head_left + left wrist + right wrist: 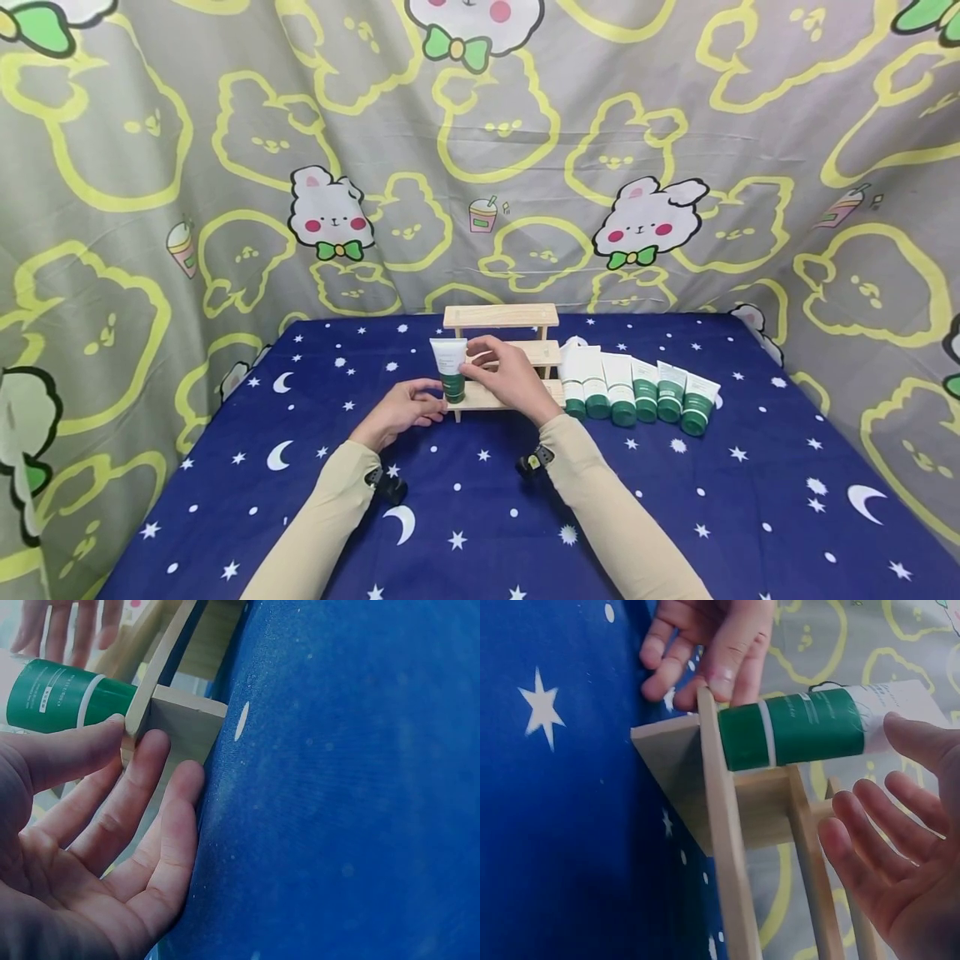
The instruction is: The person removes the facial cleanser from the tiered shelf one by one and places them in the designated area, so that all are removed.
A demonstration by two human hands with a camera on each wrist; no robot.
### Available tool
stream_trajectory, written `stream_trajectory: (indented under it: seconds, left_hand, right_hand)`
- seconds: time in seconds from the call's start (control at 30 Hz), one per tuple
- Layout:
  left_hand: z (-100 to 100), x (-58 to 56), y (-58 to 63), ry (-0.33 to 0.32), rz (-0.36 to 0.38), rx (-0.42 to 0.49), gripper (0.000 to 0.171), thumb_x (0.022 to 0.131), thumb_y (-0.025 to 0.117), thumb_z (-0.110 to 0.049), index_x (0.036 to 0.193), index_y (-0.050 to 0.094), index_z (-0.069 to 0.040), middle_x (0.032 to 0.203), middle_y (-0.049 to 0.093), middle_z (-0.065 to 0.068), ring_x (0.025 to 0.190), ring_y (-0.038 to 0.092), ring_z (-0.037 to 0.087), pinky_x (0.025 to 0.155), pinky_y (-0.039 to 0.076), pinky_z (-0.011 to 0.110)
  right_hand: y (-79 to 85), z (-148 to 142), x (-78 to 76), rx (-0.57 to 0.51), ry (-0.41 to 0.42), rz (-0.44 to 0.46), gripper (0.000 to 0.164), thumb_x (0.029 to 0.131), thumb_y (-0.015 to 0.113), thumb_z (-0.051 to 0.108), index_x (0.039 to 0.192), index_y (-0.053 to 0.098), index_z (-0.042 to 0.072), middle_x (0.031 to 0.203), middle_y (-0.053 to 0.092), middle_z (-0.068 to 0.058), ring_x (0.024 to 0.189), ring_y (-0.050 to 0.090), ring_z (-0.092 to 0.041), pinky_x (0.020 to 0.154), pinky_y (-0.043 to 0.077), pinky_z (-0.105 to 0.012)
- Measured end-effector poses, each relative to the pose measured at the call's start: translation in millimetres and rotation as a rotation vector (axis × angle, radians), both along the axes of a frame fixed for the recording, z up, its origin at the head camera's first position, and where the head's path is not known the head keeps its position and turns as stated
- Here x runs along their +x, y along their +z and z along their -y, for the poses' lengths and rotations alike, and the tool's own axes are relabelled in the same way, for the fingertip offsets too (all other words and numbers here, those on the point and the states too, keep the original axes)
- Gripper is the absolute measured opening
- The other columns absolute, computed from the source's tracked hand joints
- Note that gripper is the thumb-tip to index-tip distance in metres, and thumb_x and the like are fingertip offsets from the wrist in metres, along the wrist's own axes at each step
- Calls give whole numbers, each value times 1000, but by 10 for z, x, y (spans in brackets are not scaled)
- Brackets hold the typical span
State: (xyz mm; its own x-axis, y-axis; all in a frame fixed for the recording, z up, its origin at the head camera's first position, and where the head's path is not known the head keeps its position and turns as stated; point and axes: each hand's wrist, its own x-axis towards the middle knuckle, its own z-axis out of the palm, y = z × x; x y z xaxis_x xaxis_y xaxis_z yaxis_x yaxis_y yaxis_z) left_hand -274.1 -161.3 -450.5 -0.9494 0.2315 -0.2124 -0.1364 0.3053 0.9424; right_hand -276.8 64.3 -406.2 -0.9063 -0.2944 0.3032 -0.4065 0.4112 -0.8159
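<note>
A white squeeze tube with a green lower part [451, 367] stands upright, cap down, on the left end of the lowest step of a wooden tiered display stand [501, 315]. My left hand [405, 408] holds that end of the step, its thumb at the board's edge and fingertips against the wooden support below, as the left wrist view shows. On the tube's right side is my right hand [508, 375]. In the right wrist view its thumb overlaps the white upper part of the tube [817, 720], while the other fingers are spread apart from it.
Several similar white and green tubes [618, 392] lie in a row to the right of the stand, close to its side. A dark blue star-and-moon cloth [480, 517] covers the table. Behind it hangs a grey patterned curtain [420, 142].
</note>
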Motion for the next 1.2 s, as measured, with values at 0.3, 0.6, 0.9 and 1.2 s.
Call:
stream_trajectory:
  seconds: [0.3,0.6,0.9,1.2]
  left_hand:
    - [12,-1,6,-1,-7,13,41,95,70,-8,134,60,2,100,77,16,84,74,21,76,59,34]
    - [14,-4,-12,-9,-16,12,42,95,71,-8,134,60,2,99,77,16,83,74,20,74,58,33]
    - [8,10,0,-7,-7,16,40,95,71,-9,133,61,1,99,77,16,84,74,21,75,58,33]
    - [9,12,6,-12,-5,11,38,95,71,-8,131,63,-1,98,77,15,84,73,21,74,58,32]
  right_hand:
    - [-92,84,15,31,16,-37,34,96,74,27,127,64,18,118,71,-1,105,72,-18,90,57,-40]
    - [-169,143,46,52,31,-16,29,97,73,28,123,64,18,114,72,0,101,71,-14,83,57,-35]
    - [-156,121,52,67,11,-45,30,98,71,28,124,65,17,117,73,-1,106,72,-19,90,57,-40]
    - [-36,-3,28,51,-59,-63,26,96,73,32,117,65,19,110,73,0,105,72,-22,89,57,-42]
